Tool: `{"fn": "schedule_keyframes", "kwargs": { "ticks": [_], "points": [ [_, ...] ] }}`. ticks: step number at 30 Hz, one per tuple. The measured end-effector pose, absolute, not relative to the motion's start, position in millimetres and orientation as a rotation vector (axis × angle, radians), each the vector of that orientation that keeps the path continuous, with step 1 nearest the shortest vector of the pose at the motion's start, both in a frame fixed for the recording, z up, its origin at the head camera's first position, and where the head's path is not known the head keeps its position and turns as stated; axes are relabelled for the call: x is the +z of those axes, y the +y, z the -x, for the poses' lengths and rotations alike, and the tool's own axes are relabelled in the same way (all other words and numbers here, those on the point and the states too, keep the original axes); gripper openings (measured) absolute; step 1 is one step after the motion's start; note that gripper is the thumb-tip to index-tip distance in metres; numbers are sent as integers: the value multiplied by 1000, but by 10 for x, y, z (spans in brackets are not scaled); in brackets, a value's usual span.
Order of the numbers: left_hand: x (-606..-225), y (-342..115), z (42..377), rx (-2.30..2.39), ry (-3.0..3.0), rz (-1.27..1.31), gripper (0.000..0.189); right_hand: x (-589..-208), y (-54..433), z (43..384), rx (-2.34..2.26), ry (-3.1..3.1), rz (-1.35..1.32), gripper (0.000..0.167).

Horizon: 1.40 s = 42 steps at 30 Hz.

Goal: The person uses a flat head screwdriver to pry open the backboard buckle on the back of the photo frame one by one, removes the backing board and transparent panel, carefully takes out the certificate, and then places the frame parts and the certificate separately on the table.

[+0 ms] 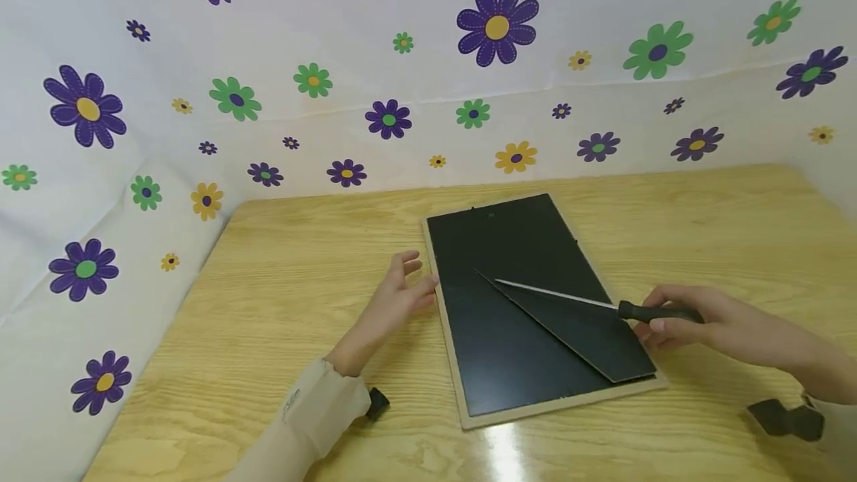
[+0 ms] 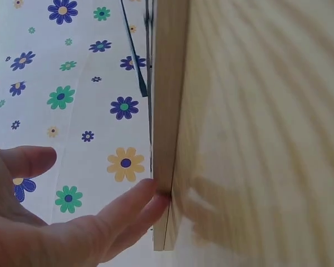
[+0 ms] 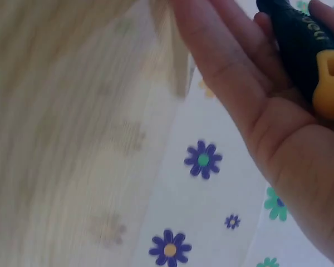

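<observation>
A picture frame with a light wood rim (image 1: 562,404) lies on its face, its black back board (image 1: 498,348) upward. A tapered black stand flap (image 1: 596,341) rests across the board's right side. My left hand (image 1: 391,302) touches the frame's left edge with its fingertips, thumb raised apart in the left wrist view. My right hand (image 1: 716,326), beside the right edge, grips a screwdriver by its black handle (image 1: 659,312); the yellow handle end (image 3: 329,100) shows in the right wrist view. The screwdriver's shaft (image 1: 559,293) points left over the flap, and its flattened tip (image 2: 143,88) shows in the left wrist view.
The wood-grain table (image 1: 288,318) extends around the frame. Behind it and on the left hangs a white cloth (image 1: 268,36) with printed flowers. Small dark tabs (image 1: 576,242) stick up at the board's edge.
</observation>
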State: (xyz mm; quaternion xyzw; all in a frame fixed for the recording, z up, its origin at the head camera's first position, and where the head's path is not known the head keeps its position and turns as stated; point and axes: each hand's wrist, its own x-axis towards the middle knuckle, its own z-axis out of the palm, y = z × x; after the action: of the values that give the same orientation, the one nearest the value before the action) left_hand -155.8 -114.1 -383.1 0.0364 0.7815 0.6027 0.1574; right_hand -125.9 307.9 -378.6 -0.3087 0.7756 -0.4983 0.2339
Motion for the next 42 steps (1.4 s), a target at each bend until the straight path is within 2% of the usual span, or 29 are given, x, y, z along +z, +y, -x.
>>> {"fn": "schedule_keyframes", "kwargs": {
  "ticks": [5, 10, 16, 18, 21, 26, 33, 37, 42],
  "points": [
    [-3812, -1073, 1695, 1620, 2214, -212, 69, -3799, 2902, 1152, -1315, 2178, 740, 17],
    [-3752, -1080, 1801, 1430, 2232, -375, 71, -3817, 2892, 1186, -1399, 2156, 807, 17],
    [-3686, -1087, 1463, 694, 2429, -767, 94, -3789, 3007, 1231, -1479, 2269, 892, 33],
    [-3680, -1026, 1316, 435, 2442, -849, 102, -3738, 3022, 1243, -1450, 2405, 845, 34],
    [-3676, -935, 1197, 147, 2473, -925, 104, -3634, 3007, 1285, -1414, 2540, 715, 30],
    [-3685, -902, 1183, -79, 2550, -992, 96, -3501, 2960, 1383, -1544, 2544, 550, 24],
    [-3696, -869, 1212, -162, 2550, -985, 93, -3520, 2896, 1582, -2224, 1961, 480, 34],
    [-3645, -802, 1226, -205, 2552, -966, 94, -3521, 2776, 1747, -2251, 1937, 410, 36],
    [-3609, -712, 1217, -319, 2548, -957, 96, -3605, 2693, 1986, -2232, 1772, 493, 32]
  ]
}}
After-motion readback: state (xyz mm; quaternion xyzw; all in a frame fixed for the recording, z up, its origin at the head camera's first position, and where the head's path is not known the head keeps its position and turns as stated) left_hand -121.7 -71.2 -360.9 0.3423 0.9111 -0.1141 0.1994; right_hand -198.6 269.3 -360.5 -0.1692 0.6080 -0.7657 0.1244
